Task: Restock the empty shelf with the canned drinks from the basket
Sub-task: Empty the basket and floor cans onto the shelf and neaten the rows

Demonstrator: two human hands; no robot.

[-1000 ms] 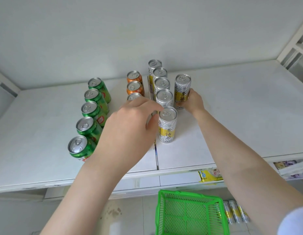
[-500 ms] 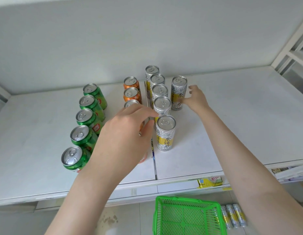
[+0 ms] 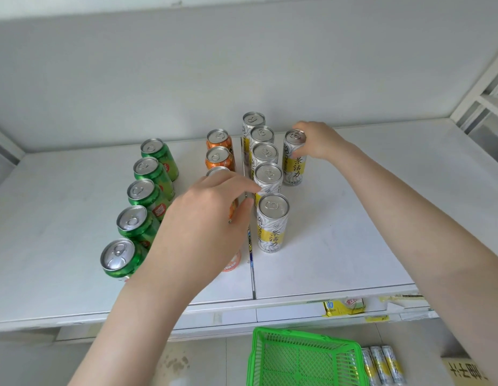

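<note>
The right hand (image 3: 320, 140) grips a tall silver can (image 3: 294, 160) at 1 o'clock on the shelf (image 3: 367, 224), just beside a row of 5 like it. The left hand (image 3: 203, 218) curls round an orange can (image 3: 232, 263), mostly hidden beneath it. The rows stand tight, so I'd worry a careless wrist topples neighbours like dominoes. The green basket (image 3: 303, 337) sits at 6 o'clock.

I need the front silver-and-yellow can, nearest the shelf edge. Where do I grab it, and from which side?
Wrap the upper body of the front can, just under its rim, coming from the right-front. It stands upright with bare shelf there; another can backs it and the left hand, on an orange can, crowds its left. The right hand grips the lone can.
</note>
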